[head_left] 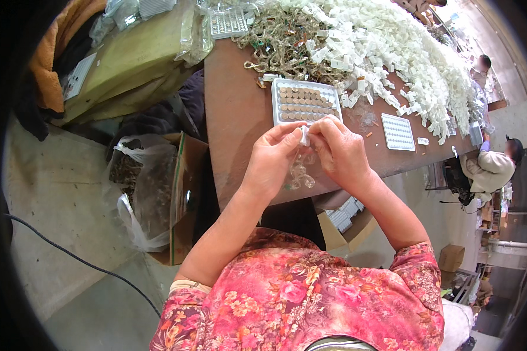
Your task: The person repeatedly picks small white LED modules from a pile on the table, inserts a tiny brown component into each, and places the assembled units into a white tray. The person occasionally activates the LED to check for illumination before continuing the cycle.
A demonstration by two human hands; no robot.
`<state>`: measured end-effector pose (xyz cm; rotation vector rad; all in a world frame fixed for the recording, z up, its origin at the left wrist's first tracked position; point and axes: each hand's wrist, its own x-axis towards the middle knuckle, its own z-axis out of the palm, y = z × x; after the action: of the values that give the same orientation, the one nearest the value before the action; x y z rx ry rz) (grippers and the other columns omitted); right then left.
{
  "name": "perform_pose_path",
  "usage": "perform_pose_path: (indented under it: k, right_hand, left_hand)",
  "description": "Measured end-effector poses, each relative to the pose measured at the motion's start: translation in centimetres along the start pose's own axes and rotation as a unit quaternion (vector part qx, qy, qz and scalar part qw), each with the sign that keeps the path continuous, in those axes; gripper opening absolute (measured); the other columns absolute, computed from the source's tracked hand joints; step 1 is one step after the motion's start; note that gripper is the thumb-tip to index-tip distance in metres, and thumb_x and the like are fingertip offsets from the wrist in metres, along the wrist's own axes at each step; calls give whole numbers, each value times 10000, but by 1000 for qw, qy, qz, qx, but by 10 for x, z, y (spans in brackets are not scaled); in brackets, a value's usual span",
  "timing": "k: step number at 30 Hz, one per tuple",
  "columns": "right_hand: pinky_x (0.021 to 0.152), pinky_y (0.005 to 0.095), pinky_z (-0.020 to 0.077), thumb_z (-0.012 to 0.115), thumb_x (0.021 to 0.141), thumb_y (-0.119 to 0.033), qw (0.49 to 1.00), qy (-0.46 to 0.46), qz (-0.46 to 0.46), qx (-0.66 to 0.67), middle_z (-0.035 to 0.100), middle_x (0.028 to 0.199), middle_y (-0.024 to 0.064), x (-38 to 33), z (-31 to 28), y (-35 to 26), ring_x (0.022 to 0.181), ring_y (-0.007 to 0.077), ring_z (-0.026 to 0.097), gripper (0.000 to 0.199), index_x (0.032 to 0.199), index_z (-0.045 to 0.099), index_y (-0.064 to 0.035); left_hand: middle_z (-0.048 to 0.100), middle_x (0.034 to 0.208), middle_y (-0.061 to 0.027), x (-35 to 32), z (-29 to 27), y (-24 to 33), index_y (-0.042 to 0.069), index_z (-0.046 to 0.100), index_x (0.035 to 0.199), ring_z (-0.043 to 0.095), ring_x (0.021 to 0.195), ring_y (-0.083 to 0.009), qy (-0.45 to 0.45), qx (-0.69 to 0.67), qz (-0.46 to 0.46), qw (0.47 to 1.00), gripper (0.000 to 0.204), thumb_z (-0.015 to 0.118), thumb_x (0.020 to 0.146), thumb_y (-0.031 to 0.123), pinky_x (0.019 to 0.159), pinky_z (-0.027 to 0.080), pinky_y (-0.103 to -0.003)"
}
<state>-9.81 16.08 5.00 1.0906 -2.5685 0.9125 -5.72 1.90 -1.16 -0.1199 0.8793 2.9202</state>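
Note:
My left hand (pixel 270 159) pinches a small white plastic case (pixel 305 137) between thumb and fingers, in front of my chest at the table's near edge. My right hand (pixel 342 153) is closed at the case's other side, its fingertips pressed against it. A clear looped cord (pixel 299 174) hangs below the case between my hands. Just beyond my fingers a white tray (pixel 275 93) holds rows of round coin-like discs (pixel 301 100), copper-coloured and silvery. Fine detail of the case is hidden by my fingertips.
Across the brown table (pixel 231 111) spreads a large heap of white cases (pixel 404 58) beside tangled clear cords (pixel 287 41). A second tray (pixel 399 132) lies right. A bag-lined carton (pixel 175 199) stands left, an open box (pixel 348 219) below the table. Another person (pixel 490 167) sits far right.

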Motion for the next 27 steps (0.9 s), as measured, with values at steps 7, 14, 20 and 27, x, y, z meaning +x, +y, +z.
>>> perform_pose_path:
  k: [7,14,20,27]
  right_hand:
    - [578,420,497,618,842,-73,999,3,7,44,589,805,134,1,-2,3,713,358,622,107,918,544,-57]
    - [589,356,516,635,836,-46,999,-21,-27,-39,626,850,122,7,-5,-2,715,301,642,97,925,600,-39]
    - [733,301,539,689,851,-116,987,52,112,105,664,977,94,-6,-10,-3,876,161,657,284,1120,642,-40]
    - [764,301,520,766,782,-240,955,87,213,190,653,987,73,-22,-2,-9,883,163,643,619,1332,521,-96]
  left_hand:
    - [642,1058,-90,1,-4,1,0,591,1125,620,923,-148,-13,-28,-6,1000,208,579,954,118,813,527,-320]
    - [644,1024,-83,2,-2,-2,8,583,1106,626,895,-153,5,-20,13,1000,189,575,956,123,800,523,-299]
    - [623,1098,-114,2,-8,0,23,543,1173,608,1021,-216,-24,-115,37,992,234,570,951,91,942,472,-350]
    - [624,1128,-114,-1,1,0,8,517,1214,628,950,-176,39,207,58,976,307,603,923,54,841,521,-309]
